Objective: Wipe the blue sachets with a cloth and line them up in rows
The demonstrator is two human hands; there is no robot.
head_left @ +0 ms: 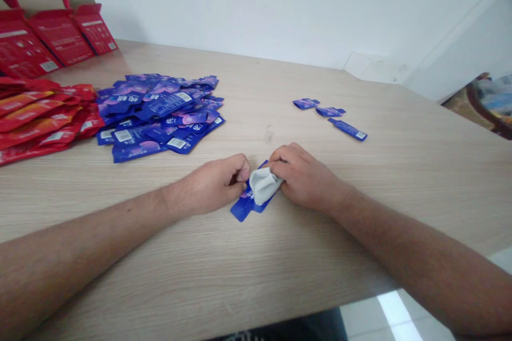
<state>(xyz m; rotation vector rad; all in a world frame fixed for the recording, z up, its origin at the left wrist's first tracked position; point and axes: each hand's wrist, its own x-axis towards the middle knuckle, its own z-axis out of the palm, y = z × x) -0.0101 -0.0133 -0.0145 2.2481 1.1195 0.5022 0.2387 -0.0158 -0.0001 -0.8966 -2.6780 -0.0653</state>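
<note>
A blue sachet (242, 209) with white print lies at an angle on the table between my hands. My left hand (218, 184) is closed, with thumb and curled fingers pinching its left edge. Bunched in the closed fingers of my right hand (306, 176) is a white cloth (264, 185), which rests on the sachet and covers its middle. Part of the sachet's far end shows above the cloth. Beyond my left hand is a heap of similar blue and purple sachets (160, 112), several with white barcode labels.
Red and orange packets (44, 117) are piled at the left, in front of open red cartons (60, 37). Three small blue sachets (348, 130) lie apart at the back right of the wooden table (192, 277). A white wall (240, 5) stands behind.
</note>
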